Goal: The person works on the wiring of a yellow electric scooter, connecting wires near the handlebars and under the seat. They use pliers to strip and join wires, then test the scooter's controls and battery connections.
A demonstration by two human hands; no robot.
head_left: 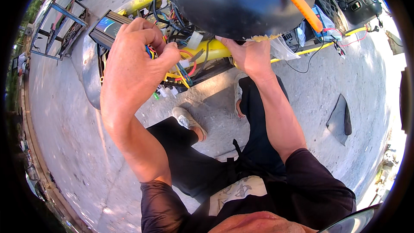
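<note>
Several coloured wires, long axis slanting lower right, beside yellow tube; left hand curls over them, cannot tell if pinching. Right hand: thumb at tube, fingers hidden, grip unclear.

The curved black cover looks like smooth, glossy plastic, but its lower edge is rough and ragged. The yellow tube has a shiny painted surface, probably over metal. The coloured wires have a smooth plastic coating, and the white connector is of plastic. The ground seems matt, rough concrete; the black trousers are of matt cloth.
</note>
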